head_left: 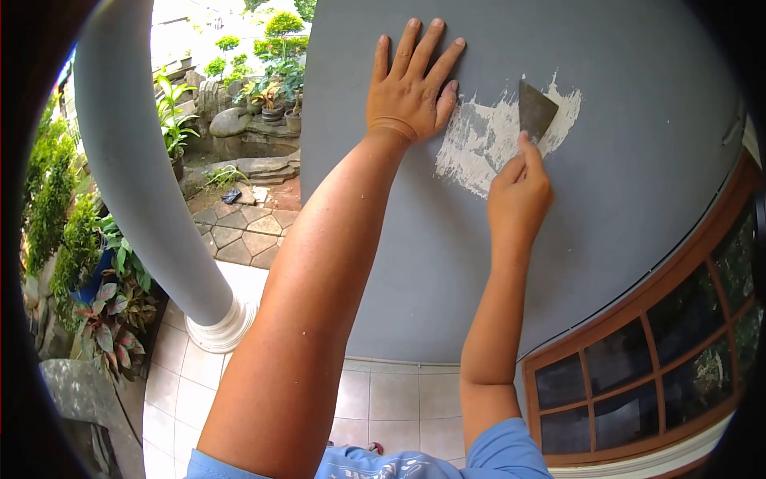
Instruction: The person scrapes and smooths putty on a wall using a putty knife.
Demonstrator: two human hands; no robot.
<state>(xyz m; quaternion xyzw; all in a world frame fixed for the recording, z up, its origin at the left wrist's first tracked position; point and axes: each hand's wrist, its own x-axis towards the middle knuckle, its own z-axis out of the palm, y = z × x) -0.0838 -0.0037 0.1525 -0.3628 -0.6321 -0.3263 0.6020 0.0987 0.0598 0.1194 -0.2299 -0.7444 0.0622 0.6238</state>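
My left hand (411, 88) lies flat against the grey wall (399, 263), fingers spread, its thumb at the left edge of a rough white patch of filler (479, 136). In my right hand (520, 188) is a putty knife (537, 112), gripped low with the index finger stretched up along it. Its dark triangular blade overlaps the right part of the patch. The filler is streaky, with ragged edges and grey showing through on the left. My fingers hide the knife's handle.
A round grey column (144, 160) with a white base stands at left, before a garden with plants (283, 48) and stone paving (247, 231). At lower right is a wood-framed window (630, 351). Pale floor tiles (395, 399) lie below the wall.
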